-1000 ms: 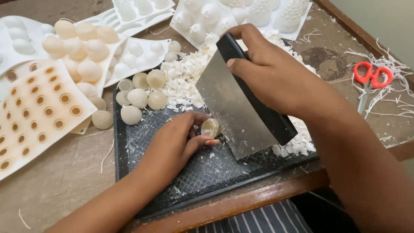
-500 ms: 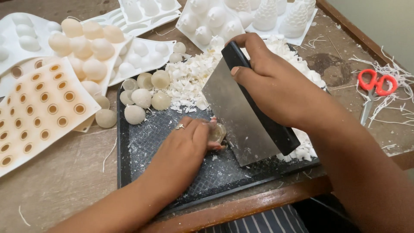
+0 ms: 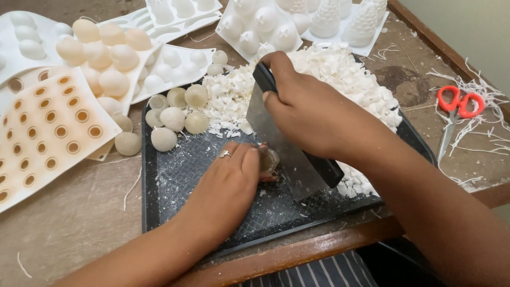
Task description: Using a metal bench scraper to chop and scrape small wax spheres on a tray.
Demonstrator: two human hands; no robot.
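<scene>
Right hand (image 3: 308, 114) has swung the scraper (image 3: 276, 143) upright, w/ blade at the wax half-ball (image 3: 269, 159), which left hand (image 3: 228, 180) pinches on the tray (image 3: 151, 175); prob. trimming its edge.

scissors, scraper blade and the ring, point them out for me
scissors (image 3: 460, 101), head view, on the red handles
scraper blade (image 3: 289, 154), head view, on the flat metal face
ring (image 3: 225, 154), head view, on the left hand's finger

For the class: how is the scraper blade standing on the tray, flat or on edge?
On edge, tilted: the right hand grips the scraper by its black handle, its lower edge on the black tray.
</scene>
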